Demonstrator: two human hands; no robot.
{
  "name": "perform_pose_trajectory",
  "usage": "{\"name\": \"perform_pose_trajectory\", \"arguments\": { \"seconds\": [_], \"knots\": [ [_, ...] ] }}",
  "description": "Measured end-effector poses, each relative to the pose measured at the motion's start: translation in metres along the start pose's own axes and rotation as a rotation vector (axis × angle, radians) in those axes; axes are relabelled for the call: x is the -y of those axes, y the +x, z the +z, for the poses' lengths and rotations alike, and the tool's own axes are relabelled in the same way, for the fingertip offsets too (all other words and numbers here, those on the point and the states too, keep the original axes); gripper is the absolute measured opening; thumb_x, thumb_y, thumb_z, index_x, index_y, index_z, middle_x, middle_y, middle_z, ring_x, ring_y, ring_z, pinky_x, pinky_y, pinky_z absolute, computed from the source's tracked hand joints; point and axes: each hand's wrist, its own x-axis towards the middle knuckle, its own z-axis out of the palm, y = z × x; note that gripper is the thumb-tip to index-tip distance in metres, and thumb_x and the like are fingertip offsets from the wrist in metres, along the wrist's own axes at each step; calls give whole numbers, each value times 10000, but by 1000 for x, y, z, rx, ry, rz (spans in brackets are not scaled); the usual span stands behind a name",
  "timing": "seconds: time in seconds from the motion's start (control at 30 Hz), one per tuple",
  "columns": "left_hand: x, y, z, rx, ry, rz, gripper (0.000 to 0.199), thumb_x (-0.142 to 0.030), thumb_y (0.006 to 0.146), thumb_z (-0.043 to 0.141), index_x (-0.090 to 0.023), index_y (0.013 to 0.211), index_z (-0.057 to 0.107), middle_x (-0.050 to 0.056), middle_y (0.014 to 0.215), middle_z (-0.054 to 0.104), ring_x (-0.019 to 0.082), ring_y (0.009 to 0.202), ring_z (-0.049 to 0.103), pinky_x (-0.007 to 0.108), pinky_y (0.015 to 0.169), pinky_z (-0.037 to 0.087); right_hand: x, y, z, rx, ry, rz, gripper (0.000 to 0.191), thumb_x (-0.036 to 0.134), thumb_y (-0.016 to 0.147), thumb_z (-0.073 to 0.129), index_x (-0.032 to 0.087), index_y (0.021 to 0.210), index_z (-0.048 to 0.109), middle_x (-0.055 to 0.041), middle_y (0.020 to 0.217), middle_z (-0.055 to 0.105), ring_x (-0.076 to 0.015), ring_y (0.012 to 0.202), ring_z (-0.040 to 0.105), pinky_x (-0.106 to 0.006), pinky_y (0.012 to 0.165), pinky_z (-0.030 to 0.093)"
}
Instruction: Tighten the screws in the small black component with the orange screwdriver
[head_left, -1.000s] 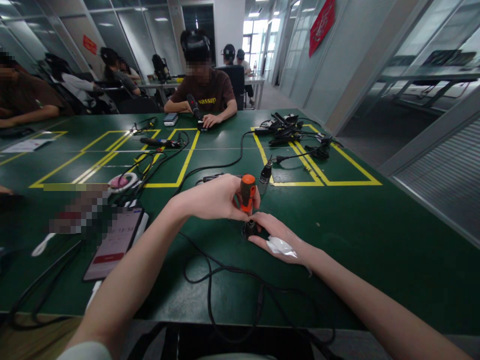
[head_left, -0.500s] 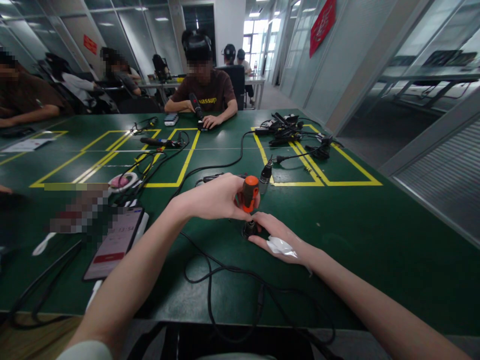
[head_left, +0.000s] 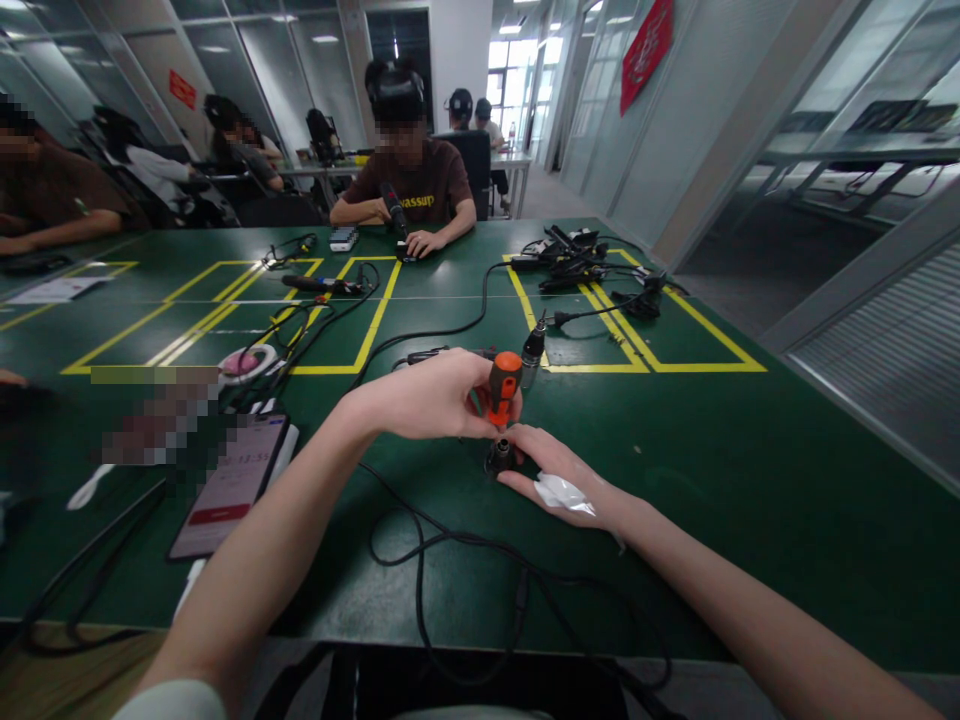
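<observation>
My left hand [head_left: 442, 395] is closed round a screwdriver with an orange and dark grey handle [head_left: 505, 388], held nearly upright. Below its lower end stands a small dark cylindrical part [head_left: 499, 457] on the green table. My right hand [head_left: 551, 465] has its thumb and fingers closed round that part from the right; a white patch [head_left: 564, 494] is stuck on this hand. The screwdriver's shaft is mostly hidden by my left fingers. Just behind the handle stands a black part with a pointed metal tip [head_left: 534, 342].
A phone [head_left: 229, 490] lies at the left, with a tape roll [head_left: 247, 362] beyond it. Black cables [head_left: 457, 540] loop across the near edge. A pile of black tools and cords [head_left: 570, 258] lies at the back right. Opposite sits a person [head_left: 409, 185] holding a black tool.
The screwdriver handle has shifted slightly right and turned a little in my left hand. More of the dark part's top shows below it. My right hand stays in place.
</observation>
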Motion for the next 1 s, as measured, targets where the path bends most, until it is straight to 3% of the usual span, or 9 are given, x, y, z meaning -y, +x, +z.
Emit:
{"name": "perform_pose_trajectory", "arguments": {
  "seconds": [0.3,0.8,1.0],
  "knots": [
    [-1,0,0,-43,58,-46,158,-215,800,760,-107,914,735,9,804,709,111,709,625,221,689,469,0,-1,0,-7,5,-2,239,299,990,657,195,1194,588,-100,1063,713,-252,871,673,-413,804,556],
    [2,0,0,4,-5,26,156,-91,815,702,-117,966,727,10,874,737,105,777,660,218,769,499,-1,-1,1,-11,9,-17,230,296,996,642,195,1195,588,-99,1064,704,-248,866,663,-413,802,554],
    [0,1,1,-37,9,4,136,-116,803,723,-114,939,716,-1,828,713,99,729,639,211,716,486,2,-1,0,-10,11,-15,248,270,981,662,188,1198,574,-101,1059,706,-250,863,670,-411,796,555]
  ]
}}
